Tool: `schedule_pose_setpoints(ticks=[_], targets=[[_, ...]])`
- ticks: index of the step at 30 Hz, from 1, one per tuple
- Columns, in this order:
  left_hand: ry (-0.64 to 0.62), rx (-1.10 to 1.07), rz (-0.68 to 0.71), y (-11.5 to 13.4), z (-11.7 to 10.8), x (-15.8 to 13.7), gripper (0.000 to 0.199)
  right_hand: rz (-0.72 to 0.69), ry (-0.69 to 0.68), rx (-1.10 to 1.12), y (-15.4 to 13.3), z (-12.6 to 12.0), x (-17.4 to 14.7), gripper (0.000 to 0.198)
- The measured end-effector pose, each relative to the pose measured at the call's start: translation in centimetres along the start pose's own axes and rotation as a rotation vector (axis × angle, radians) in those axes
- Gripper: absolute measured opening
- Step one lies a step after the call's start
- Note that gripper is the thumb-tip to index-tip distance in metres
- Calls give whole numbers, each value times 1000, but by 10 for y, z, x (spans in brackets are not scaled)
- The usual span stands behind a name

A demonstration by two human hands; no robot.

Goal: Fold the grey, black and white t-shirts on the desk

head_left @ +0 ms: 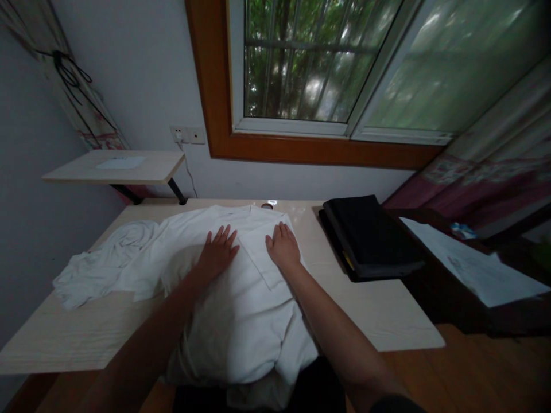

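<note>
A white T-shirt (241, 298) lies spread over the table, its neckline toward the wall and its lower part hanging over the front edge toward my lap. My left hand (218, 251) rests flat on the upper left of the shirt, fingers spread. Near the shirt's right shoulder, my right hand (283, 245) presses palm down, with the fingers stretched out and close together. One side of the shirt is folded inward, making a straight edge between my hands. At the left, a bunched white cloth (107, 258) touches the shirt's sleeve.
The pale wooden table (365, 321) stands against the wall under a window. A raised shelf (150, 164) is at the back left. Black folders (370, 235) lie on the right, beside a dark surface with a white sheet (469, 264). A tape roll (267, 206) sits behind the shirt.
</note>
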State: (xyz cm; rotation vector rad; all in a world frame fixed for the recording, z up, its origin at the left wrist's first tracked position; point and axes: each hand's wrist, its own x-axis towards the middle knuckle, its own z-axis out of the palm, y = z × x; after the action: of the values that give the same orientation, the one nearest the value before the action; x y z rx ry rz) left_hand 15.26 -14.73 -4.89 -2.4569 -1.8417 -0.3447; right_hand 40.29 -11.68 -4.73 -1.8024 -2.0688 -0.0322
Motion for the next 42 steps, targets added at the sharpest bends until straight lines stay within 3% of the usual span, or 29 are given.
schedule_pose_setpoints(ticks=[13, 20, 25, 35, 42], targets=[[-3, -25, 46, 41, 11, 21, 56, -12, 4, -77, 54, -10, -4, 61], [-27, -52, 133, 44, 7, 22, 54, -22, -23, -115, 87, -20, -6, 62], [-29, -26, 44, 19, 3, 18, 54, -32, -42, -127, 100, -21, -4, 62], [-80, 109, -204, -72, 5, 45, 60, -47, -26, -114, 104, -19, -3, 60], [-50, 133, -188, -85, 11, 61, 61, -38, -4, -127, 100, -21, -3, 57]])
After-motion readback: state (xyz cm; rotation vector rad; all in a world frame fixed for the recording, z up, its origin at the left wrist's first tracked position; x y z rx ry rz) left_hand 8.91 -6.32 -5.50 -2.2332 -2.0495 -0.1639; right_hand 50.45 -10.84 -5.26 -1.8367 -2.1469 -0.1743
